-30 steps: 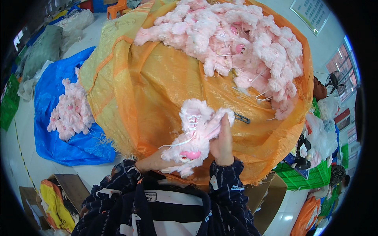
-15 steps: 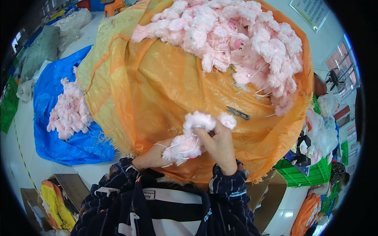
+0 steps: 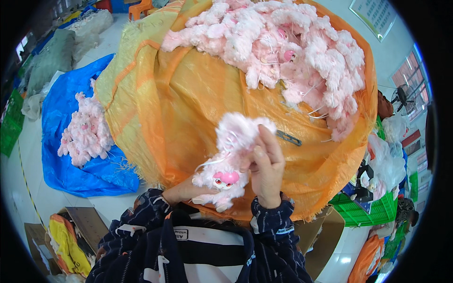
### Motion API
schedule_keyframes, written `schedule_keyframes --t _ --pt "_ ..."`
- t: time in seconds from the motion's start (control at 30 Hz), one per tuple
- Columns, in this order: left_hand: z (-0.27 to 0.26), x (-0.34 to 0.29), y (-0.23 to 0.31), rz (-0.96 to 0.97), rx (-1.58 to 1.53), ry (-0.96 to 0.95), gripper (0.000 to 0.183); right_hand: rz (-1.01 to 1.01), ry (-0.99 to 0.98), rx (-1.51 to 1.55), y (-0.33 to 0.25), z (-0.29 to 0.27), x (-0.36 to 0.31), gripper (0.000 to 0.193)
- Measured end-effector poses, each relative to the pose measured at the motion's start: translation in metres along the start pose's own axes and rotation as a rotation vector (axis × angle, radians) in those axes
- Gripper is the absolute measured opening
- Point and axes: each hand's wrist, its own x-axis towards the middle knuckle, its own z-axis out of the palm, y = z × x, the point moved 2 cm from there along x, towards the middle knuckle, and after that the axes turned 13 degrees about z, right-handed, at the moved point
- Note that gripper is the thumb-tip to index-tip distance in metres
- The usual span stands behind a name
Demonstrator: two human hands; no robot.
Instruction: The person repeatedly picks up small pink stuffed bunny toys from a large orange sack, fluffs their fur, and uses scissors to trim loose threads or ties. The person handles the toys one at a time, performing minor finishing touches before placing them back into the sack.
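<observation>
A pink plush toy [image 3: 227,162] with a shiny pink-and-red face piece hangs upside down over the near edge of the orange sheet, white strings trailing from it. My right hand [image 3: 268,165] pinches its upper fluffy end between thumb and fingers. Behind the toy's lower left side, my left hand [image 3: 188,190] supports it; the toy hides most of those fingers. Thread snips [image 3: 289,138] lie on the orange woven sheet [image 3: 203,104], just beyond my right hand. Farther back on the sheet rises a big heap of similar pink plush toys [image 3: 283,52].
On the left, a smaller pile of pink plush toys [image 3: 86,132] rests on a blue sheet [image 3: 89,181]. Cardboard boxes [image 3: 85,226] stand at both sides of me. A green crate [image 3: 363,210] holding bagged items is at the right, and a fan [image 3: 401,96] stands farther off.
The plush toy has been turned and straightened, so its face piece now shows below. My right hand's fingers have opened out somewhat along its upper end.
</observation>
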Motion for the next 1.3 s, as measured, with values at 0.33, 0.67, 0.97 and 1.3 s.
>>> schedule_keyframes --t 0.33,0.67,0.97,1.3 --pt "-0.023 0.003 -0.002 0.224 0.072 0.195 0.067 -0.011 -0.257 -0.933 0.029 -0.033 0.008 0.017" --pt "-0.019 0.001 0.013 0.247 0.199 0.3 0.045 -0.174 -0.208 -1.144 0.037 -0.023 0.005 0.015" --pt "-0.015 0.005 0.019 0.235 0.203 0.276 0.032 0.182 -0.139 -0.709 0.058 -0.022 0.001 0.021" --pt "-0.021 -0.007 0.02 0.103 -0.226 0.396 0.03 -0.432 -0.452 -1.242 0.03 0.003 -0.012 0.03"
